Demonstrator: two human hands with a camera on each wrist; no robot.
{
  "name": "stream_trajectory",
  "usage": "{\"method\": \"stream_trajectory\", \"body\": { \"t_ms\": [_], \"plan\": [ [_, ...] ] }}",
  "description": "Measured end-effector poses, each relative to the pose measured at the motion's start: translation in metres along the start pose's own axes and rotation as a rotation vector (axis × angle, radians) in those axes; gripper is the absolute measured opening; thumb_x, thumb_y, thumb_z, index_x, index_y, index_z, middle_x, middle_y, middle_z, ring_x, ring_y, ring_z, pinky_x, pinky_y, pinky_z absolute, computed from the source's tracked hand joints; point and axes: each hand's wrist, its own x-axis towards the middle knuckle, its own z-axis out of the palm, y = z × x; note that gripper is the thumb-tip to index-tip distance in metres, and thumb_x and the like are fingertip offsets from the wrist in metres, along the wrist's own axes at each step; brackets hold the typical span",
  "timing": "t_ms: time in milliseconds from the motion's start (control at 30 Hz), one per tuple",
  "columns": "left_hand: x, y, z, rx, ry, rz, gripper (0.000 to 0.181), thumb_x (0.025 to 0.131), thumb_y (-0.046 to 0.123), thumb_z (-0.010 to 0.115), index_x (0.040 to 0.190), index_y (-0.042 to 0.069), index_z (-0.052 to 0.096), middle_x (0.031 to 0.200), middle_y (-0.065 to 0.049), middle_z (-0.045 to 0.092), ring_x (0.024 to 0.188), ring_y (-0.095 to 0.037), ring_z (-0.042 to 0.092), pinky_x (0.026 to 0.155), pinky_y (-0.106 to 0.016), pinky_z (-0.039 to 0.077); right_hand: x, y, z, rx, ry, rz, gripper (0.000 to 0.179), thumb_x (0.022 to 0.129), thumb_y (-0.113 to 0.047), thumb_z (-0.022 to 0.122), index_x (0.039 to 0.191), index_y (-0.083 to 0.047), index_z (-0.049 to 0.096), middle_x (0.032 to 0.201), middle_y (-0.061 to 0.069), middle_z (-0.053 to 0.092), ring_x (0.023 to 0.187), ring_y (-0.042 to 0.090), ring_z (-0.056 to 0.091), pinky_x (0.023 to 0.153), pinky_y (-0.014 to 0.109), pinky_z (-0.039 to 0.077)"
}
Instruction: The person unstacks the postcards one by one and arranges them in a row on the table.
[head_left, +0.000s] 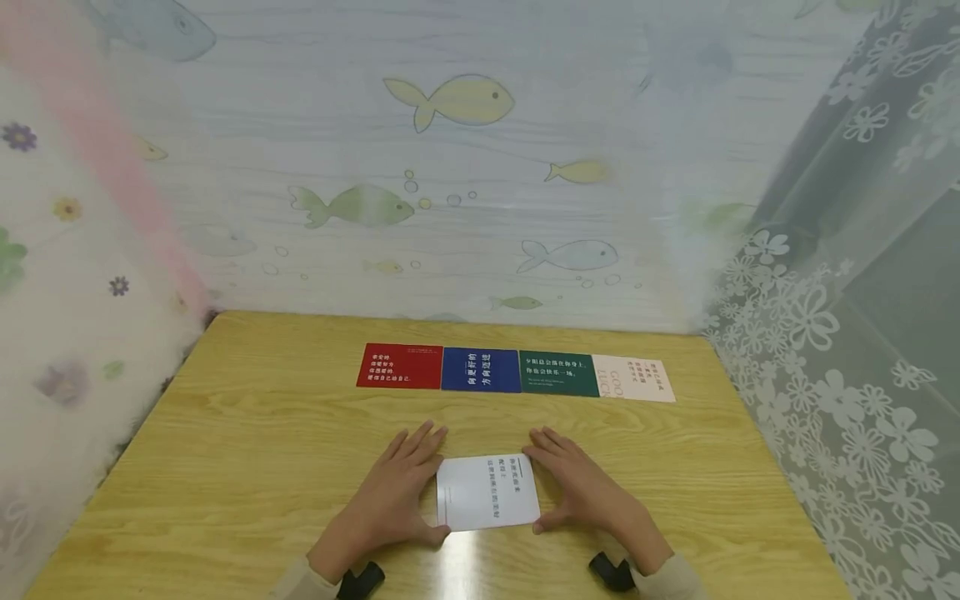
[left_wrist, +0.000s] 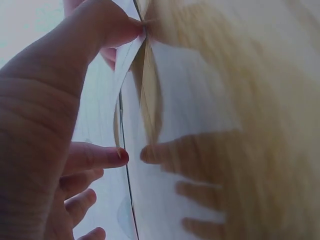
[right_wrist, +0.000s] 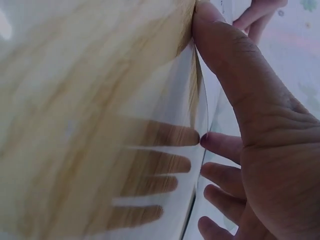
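A white card [head_left: 487, 493] with dark printed characters lies between the two hands near the front of the table. My left hand [head_left: 399, 492] holds its left side, thumb at the near corner and index finger at the far one. On the right side my right hand [head_left: 581, 490] holds it the same way. In the left wrist view the card [left_wrist: 126, 65] bows slightly between thumb and index finger, a little off the tabletop. The other fingers of both hands are spread and stay off the card.
Behind the hands, a row of cards lies edge to edge: red [head_left: 400, 367], blue [head_left: 481, 370], green [head_left: 558, 373] and pale pink [head_left: 636, 378]. The wood-grain table [head_left: 247, 433] meets a fish-patterned curtain [head_left: 450, 275] at the back. A flower-patterned sheer curtain [head_left: 817, 392] hangs at the right.
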Motion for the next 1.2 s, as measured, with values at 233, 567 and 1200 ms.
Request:
{"method": "stream_trajectory", "body": {
  "t_ms": [233, 567, 1200],
  "plan": [
    [0.0, 0.002, -0.004, 0.013, 0.06, 0.022, 0.09, 0.066, 0.067, 0.08, 0.129, 0.005, 0.069, 0.163, -0.008, 0.039, 0.154, -0.031, 0.026, 0.124, -0.055, 0.025, -0.004, -0.002, -0.003, -0.034, 0.045, -0.021, 0.112, 0.062, -0.043, 0.096, 0.151, 0.001, 0.045, 0.161, 0.02, 0.037, 0.152, 0.04, 0.028, 0.122, 0.057, 0.026],
    [-0.008, -0.002, -0.011, 0.036, 0.133, 0.057, 0.102, 0.067, 0.07, 0.08, 0.143, 0.006, 0.058, 0.163, -0.008, 0.038, 0.153, -0.032, 0.029, 0.124, -0.056, 0.026, -0.011, 0.001, -0.004, 0.002, 0.187, -0.077, 0.113, 0.06, -0.051, 0.095, 0.151, -0.004, 0.046, 0.16, 0.012, 0.042, 0.151, 0.037, 0.032, 0.119, 0.058, 0.032],
    [-0.019, -0.018, -0.017, 0.065, 0.262, 0.106, 0.106, 0.066, 0.06, 0.084, 0.152, 0.009, 0.048, 0.163, -0.004, 0.039, 0.15, -0.029, 0.037, 0.121, -0.049, 0.031, -0.009, -0.009, 0.0, -0.104, 0.333, -0.18, 0.103, 0.061, -0.051, 0.095, 0.147, -0.012, 0.053, 0.161, -0.001, 0.042, 0.149, 0.034, 0.036, 0.126, 0.02, 0.006]
  ]
}}
